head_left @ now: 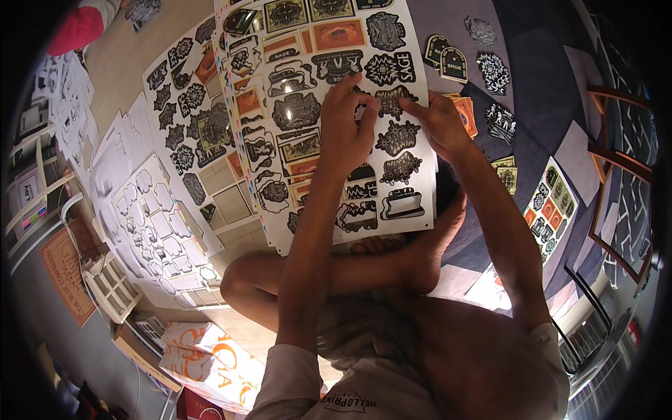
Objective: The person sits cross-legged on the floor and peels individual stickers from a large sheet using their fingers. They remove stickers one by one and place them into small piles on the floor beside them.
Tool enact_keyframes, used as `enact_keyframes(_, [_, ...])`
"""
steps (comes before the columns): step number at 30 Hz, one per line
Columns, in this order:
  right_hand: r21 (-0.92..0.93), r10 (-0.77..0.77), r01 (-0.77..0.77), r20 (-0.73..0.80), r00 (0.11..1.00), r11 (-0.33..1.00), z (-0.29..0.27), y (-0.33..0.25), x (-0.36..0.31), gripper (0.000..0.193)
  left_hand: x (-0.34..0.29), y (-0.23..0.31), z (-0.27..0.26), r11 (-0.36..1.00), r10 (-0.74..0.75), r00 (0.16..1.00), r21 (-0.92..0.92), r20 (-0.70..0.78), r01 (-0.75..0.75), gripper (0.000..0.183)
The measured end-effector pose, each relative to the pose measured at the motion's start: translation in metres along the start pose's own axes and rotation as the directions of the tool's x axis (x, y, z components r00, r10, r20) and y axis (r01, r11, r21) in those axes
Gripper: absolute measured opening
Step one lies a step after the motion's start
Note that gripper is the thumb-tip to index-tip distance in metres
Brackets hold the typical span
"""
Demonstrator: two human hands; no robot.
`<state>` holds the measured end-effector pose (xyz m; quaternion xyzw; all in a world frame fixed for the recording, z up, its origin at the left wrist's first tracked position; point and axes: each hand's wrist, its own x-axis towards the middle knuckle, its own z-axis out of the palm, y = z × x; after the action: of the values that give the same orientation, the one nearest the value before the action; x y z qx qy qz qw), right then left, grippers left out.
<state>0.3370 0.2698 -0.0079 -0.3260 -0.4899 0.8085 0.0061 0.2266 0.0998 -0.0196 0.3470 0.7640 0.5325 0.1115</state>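
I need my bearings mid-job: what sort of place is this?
Probably a room in a home or small studio, its floor used as a workspace: a large sticker sheet, loose stickers on a dark floor covering, and a wooden furniture frame suggest it.

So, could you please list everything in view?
Sticker sheet: 1 topmost, white with prints, under hands
Left sheet: 1, multicoloured, left
Cut-out sheets: several, white, left
Arched stickers: 2 visible, dark, upper right
Loose stickers: 3 groups, monochrome, right
Rectangular stickers: 2 groups, orange and yellow, right
Right sheet: 1, multicoloured, right
Wooden bars: several, brown, right edge
Bag: 1, white-orange, lower left
Rack: 1, white, left
Left hand: 1, bare, over sheet
Right hand: 1, bare, sheet's right edge
Legs: 2, bare, below sheet
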Motion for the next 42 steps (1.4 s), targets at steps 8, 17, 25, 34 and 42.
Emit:
enact_keyframes(8, [-0.174, -0.107, 0.112, 0.039, 0.993, 0.978, 0.013, -0.013, -0.009, 0.041, 0.008, 0.005, 0.001, 0.978, -0.007, 1.0, 0.209, -0.02, 0.011, 0.01])
enact_keyframes(17, [-0.304, -0.088, 0.069, -0.048, 0.995, 0.95, 0.019, -0.014, -0.005, 0.05, 0.008, 0.005, 0.003, 0.975, -0.036, 0.999, 0.219, -0.012, 0.038, 0.009])
enact_keyframes(25, [-0.319, -0.124, 0.108, -0.033, 0.992, 0.942, 0.019, -0.016, -0.005, 0.053, 0.009, 0.006, 0.0, 0.974, -0.133, 0.99, 0.193, 0.049, 0.121, 0.013])
enact_keyframes(34, [-0.291, -0.092, 0.104, 0.057, 0.994, 0.951, 0.009, -0.017, -0.006, 0.051, 0.013, 0.003, -0.005, 0.982, -0.105, 0.993, 0.166, 0.054, 0.095, 0.011])
enact_keyframes(42, [0.014, -0.02, 0.02, -0.007, 1.0, 1.0, -0.004, -0.008, -0.014, 0.03, 0.016, 0.031, -0.006, 0.978, -0.173, 0.978, -0.095, 0.12, 0.184, 0.017])
